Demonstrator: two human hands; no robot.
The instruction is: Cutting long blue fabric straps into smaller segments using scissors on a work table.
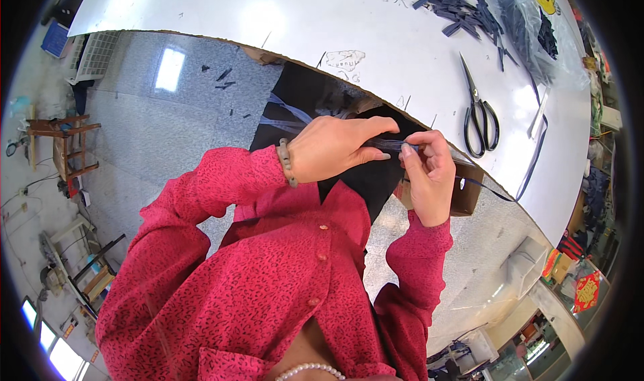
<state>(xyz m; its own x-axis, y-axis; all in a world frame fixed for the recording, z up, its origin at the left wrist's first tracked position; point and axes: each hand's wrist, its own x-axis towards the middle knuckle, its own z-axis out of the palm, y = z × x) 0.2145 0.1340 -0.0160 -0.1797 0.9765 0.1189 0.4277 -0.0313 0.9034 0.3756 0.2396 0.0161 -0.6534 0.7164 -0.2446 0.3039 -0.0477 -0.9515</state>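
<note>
Landmark: a large, smooth white table, its near edge slanting just beyond the hands.
Strip: a narrow, flat, dark blue fabric strip lies just short of the white table's near edge, in the hands; on the right hand's far side a dark narrow length hangs below that edge and rises onto the tabletop.
Left hand: the left hand, near the white table's edge, has thumb and forefinger parted with the strip running between them; the other fingers are hidden, so whether they grip it I cannot tell.
Right hand: the right hand, close beside the white table's edge, pinches the strip between thumb and forefinger, the other fingers curled.
Lap: black cloth lies below the white table's edge, with sheer bluish strips over it, leading to the left hand.
Scissors: black-handled metal scissors lie on the white table, handles toward its near edge.
Pile: short dark blue fabric strips heap on the white table, beyond the scissors.
Bag: a clear, crumpled plastic bag sits on the white table, right of the pile.
Box: an open brown cardboard box stands below the white table's edge.
</note>
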